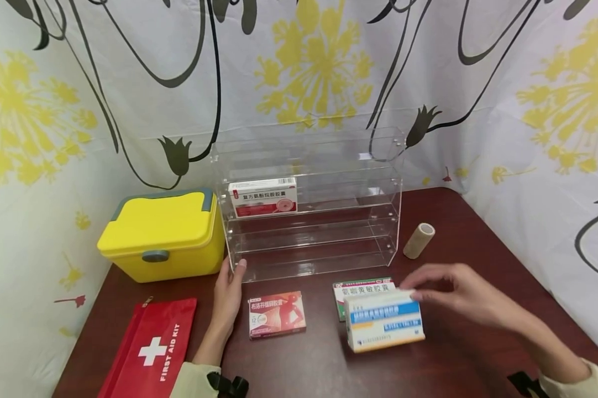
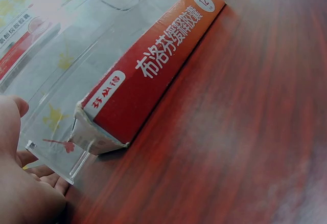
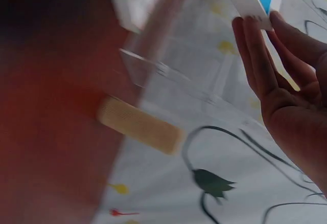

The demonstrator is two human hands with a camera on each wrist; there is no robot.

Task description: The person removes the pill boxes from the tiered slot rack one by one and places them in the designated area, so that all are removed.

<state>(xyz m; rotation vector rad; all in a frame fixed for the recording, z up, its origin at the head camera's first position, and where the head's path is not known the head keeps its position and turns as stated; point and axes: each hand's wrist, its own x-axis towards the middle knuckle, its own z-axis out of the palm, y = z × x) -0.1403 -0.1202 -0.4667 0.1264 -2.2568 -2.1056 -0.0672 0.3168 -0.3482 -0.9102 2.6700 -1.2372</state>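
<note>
My right hand [image 1: 450,290] pinches a white medicine box [image 1: 384,326] with blue and orange bands by its upper right corner. That box is held tilted above the table, overlapping a green-and-white medicine box [image 1: 340,304] behind it. Thumb and fingers of my left hand [image 1: 227,293] grip the lower left side of a clear acrylic shelf rack [image 1: 309,269]. Close to that hand lies a red-orange medicine box [image 1: 277,315], whose end and long side show large in the left wrist view. On a tier of the rack stands a white-and-red capsule box [image 1: 263,198], at the left end.
Left of the rack stands a yellow lidded case [image 1: 162,232] with a grey latch. A red first aid pouch [image 1: 155,348] lies at the front left. To the rack's right, a tan bandage roll [image 1: 419,241] stands on the brown table [image 1: 458,237]. Patterned cloth hangs behind.
</note>
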